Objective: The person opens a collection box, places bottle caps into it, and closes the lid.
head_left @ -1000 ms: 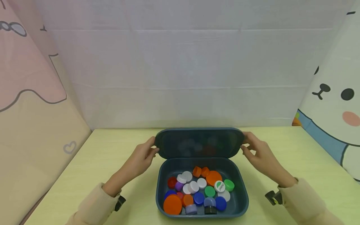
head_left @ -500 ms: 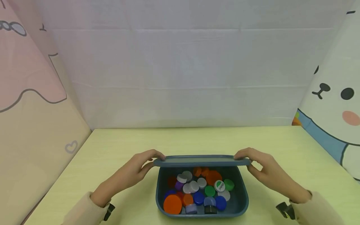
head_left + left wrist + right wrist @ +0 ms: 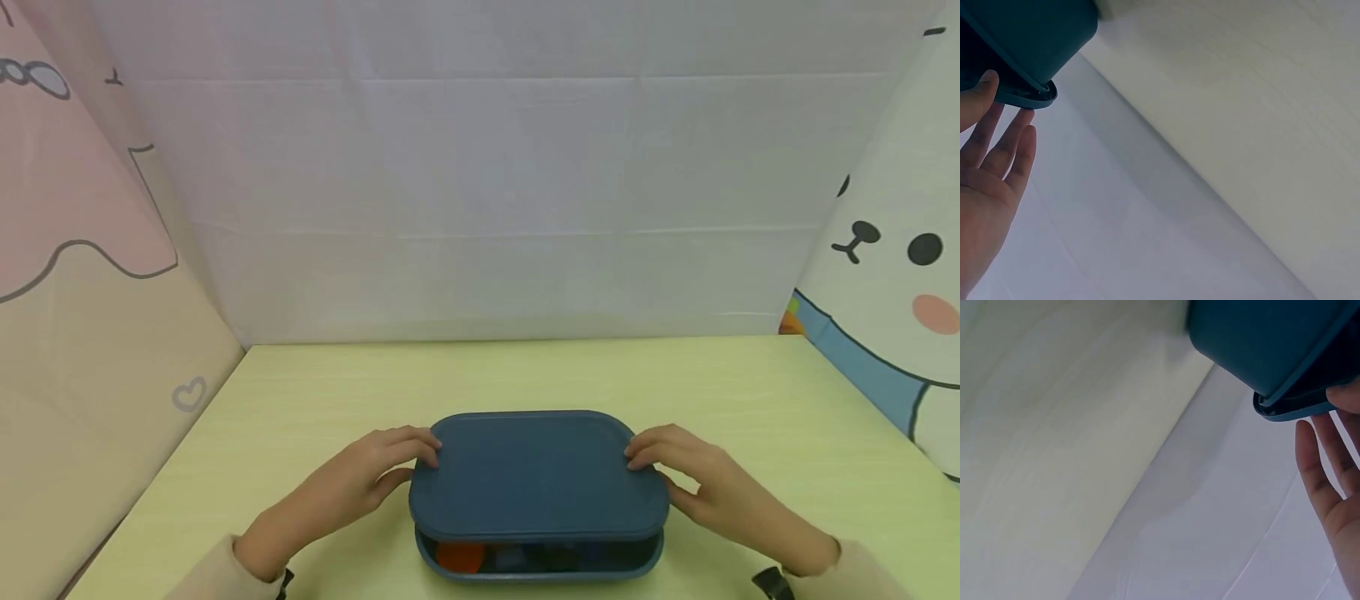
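A dark blue lid (image 3: 538, 479) lies over a matching rectangular box (image 3: 540, 577), tilted so that its near edge stays raised above the rim. My left hand (image 3: 367, 471) grips the lid's left end, fingers on top and thumb under the edge. At the right end my right hand (image 3: 708, 483) holds it the same way. Through the front gap an orange bottle cap (image 3: 461, 557) shows; the lid hides most of the other caps. Both wrist views show the box wall (image 3: 1047, 37) with the lid's far edge (image 3: 1291, 414) against its rim.
The box stands on a pale yellow table (image 3: 337, 375) near its front. A white cloth (image 3: 480, 208) hangs behind, with printed cartoon cloths at the left (image 3: 97, 375) and right (image 3: 885, 275).
The lid has swung from nearly upright behind the box, down and toward me, covering most of the caps. Both hands have moved down and nearer with it.
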Demonstrator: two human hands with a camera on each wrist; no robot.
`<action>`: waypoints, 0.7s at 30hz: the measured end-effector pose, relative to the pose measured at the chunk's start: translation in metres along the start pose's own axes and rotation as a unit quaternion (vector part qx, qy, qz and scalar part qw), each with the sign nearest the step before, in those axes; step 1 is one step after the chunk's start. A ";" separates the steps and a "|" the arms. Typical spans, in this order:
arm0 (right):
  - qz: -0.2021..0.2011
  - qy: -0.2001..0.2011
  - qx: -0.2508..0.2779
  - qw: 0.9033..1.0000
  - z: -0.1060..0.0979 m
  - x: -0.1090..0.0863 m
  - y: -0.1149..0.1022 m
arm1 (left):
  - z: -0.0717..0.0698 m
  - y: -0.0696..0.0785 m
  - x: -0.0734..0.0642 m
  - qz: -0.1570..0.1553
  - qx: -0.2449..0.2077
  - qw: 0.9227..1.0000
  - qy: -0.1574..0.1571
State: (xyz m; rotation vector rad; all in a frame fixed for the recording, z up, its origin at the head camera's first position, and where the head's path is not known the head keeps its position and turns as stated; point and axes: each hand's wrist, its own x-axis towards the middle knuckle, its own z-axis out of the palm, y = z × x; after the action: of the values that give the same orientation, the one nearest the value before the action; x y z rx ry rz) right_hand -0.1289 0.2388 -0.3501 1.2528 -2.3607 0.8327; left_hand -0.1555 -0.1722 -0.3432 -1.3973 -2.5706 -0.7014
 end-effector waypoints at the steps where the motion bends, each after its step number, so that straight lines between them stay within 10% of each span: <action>1: -0.004 0.000 -0.007 1.000 0.001 -0.001 0.000 | 0.001 0.000 0.000 0.006 0.012 1.000 0.003; 12: -0.049 0.001 -0.095 0.994 0.008 -0.002 -0.001 | 0.010 -0.002 -0.001 0.088 0.082 0.991 0.062; 21: -0.062 0.002 -0.141 0.988 0.012 -0.002 -0.004 | 0.013 -0.001 -0.003 0.087 0.130 0.985 0.069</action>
State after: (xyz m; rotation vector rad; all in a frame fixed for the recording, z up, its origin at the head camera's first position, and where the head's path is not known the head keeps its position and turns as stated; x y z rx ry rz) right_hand -0.1251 0.2306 -0.3592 1.2602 -2.2713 0.4444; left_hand -0.1534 -0.1691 -0.3566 -1.4124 -2.3009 -0.4037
